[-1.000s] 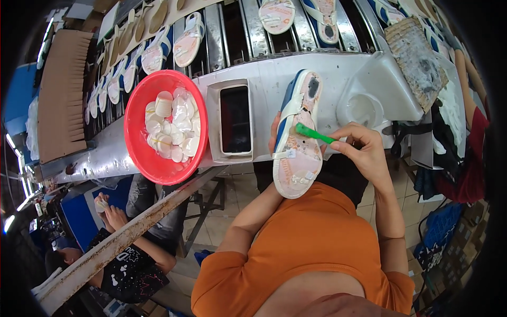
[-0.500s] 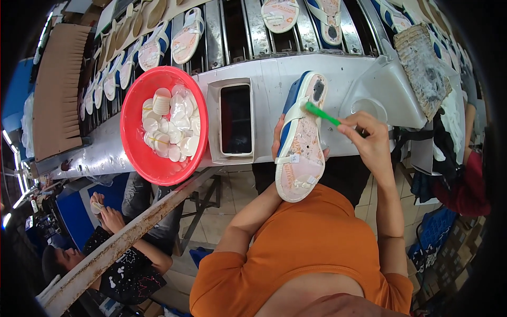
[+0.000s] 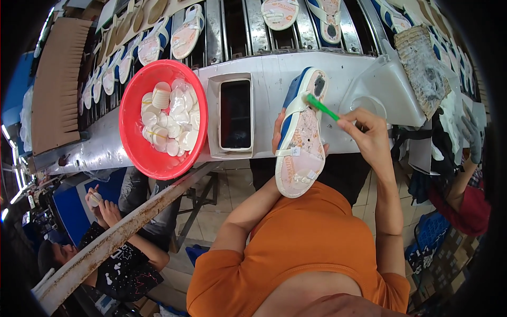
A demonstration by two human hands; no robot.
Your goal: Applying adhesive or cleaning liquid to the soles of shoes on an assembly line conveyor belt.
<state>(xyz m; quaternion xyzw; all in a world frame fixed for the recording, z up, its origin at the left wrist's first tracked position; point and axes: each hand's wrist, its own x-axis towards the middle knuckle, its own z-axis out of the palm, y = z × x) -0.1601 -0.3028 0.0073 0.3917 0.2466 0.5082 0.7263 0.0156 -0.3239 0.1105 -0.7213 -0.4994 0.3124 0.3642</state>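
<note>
A blue and white sandal [image 3: 302, 164] is tilted up in front of me, its dark heel patch pointing away. My left hand [image 3: 278, 131] grips it from beneath, with fingertips showing at both side edges. In my right hand [image 3: 365, 131], thumb and fingers pinch the handle of a green brush [image 3: 323, 108]. The brush's head meets the white strap near the heel, at the left; its bristles are too small to make out. The sandal's footbed is pale with orange print, and small buckles sit on the toe-end strap.
A red basin [image 3: 129, 121] of white discs stands left, beside a phone [image 3: 236, 113] in a white box. Right of the sandal is a cut white plastic container [image 3: 391, 87]. Sandals line a roller conveyor [image 3: 232, 31] beyond. Co-workers sit left and right; a rusty bar [image 3: 121, 232] crosses lower left.
The brush head has shifted slightly along the strap near the heel. A co-worker's gloved hand has come up at the far right. The whole view has tilted slightly.
</note>
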